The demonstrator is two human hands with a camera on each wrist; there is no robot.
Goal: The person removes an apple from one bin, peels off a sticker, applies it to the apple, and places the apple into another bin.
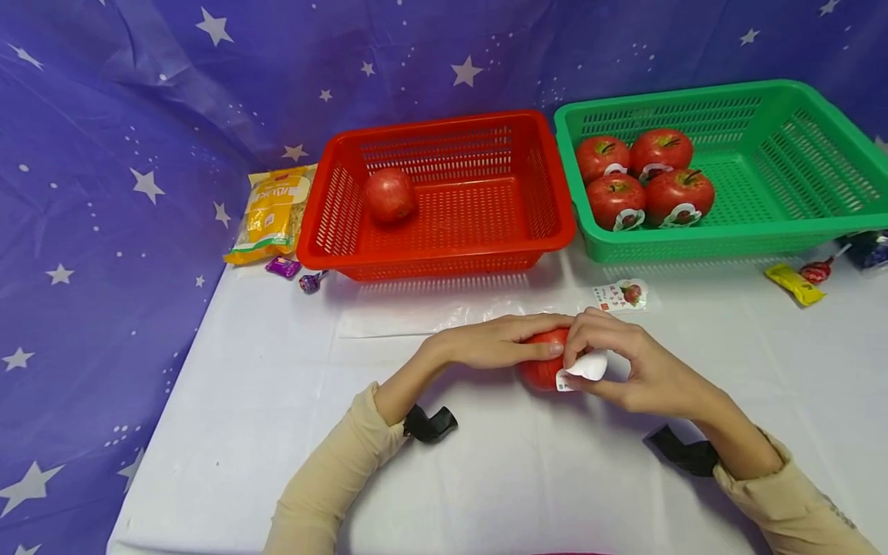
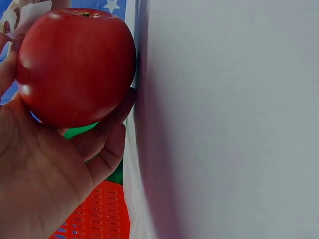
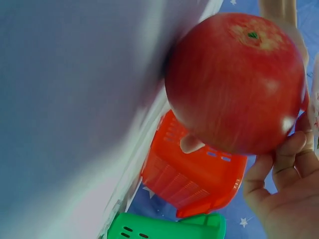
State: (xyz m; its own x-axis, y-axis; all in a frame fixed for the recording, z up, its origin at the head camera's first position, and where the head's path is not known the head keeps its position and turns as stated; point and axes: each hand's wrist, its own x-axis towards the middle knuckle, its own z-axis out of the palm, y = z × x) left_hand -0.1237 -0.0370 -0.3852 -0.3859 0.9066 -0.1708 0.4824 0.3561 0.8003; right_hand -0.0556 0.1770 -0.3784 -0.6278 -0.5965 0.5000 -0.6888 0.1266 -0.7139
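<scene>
A red apple (image 1: 536,376) stands on the white tablecloth between both hands. My left hand (image 1: 489,343) grips it from the left; in the left wrist view its fingers curve around the apple (image 2: 77,69). On the other side, my right hand (image 1: 645,374) pinches a white sticker (image 1: 591,365), whose lower part lies against the apple's side while the upper part curls away. The right wrist view shows the apple (image 3: 234,84) close up, with right fingertips at its side. Behind the hands lies a clear plastic strip with a printed apple sticker (image 1: 620,295).
At the back, a red basket (image 1: 444,258) holds one apple (image 1: 390,195). Beside it, a green basket (image 1: 708,248) holds several apples with stickers. A yellow food bag (image 1: 269,216), a purple candy (image 1: 283,267) and a lollipop (image 1: 311,282) lie left; a yellow candy (image 1: 795,284) lies right.
</scene>
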